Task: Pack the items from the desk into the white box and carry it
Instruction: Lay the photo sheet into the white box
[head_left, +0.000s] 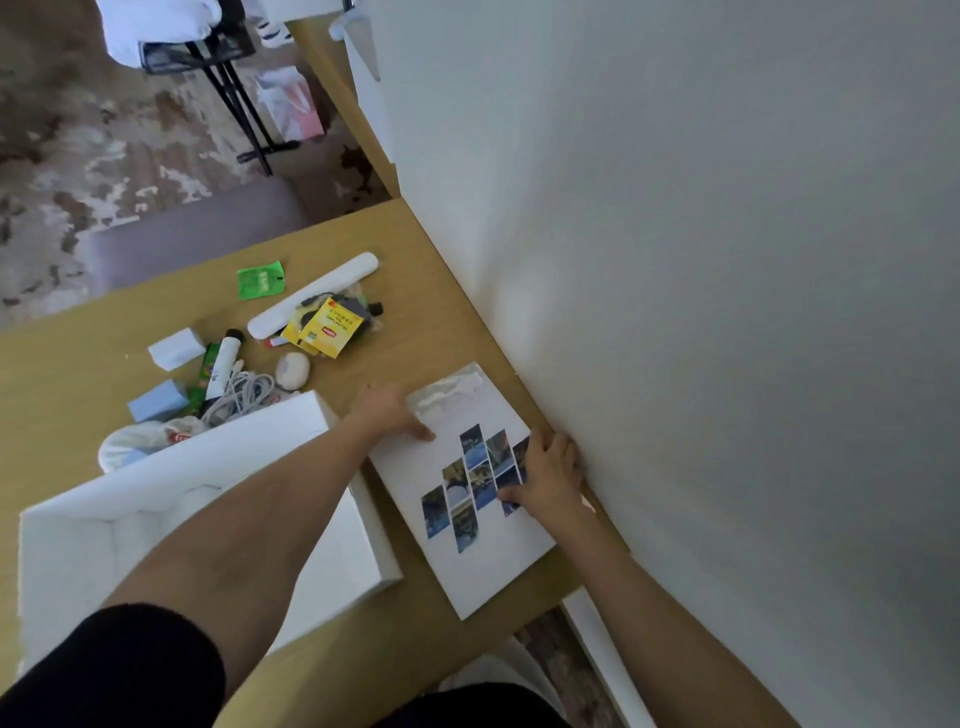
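A white booklet with a collage of photos on its cover lies flat on the wooden desk, close to the wall. My left hand holds its upper left edge, thumb on the cover. At the right edge my right hand grips it too, thumb across the photos. Left of the booklet stands the open white box, partly hidden under my left forearm.
Behind the box lie loose items: a green sachet, a long white case, yellow tea packets, a small white block, a blue block, a coiled cable and a white bag. The white wall bounds the desk's right side.
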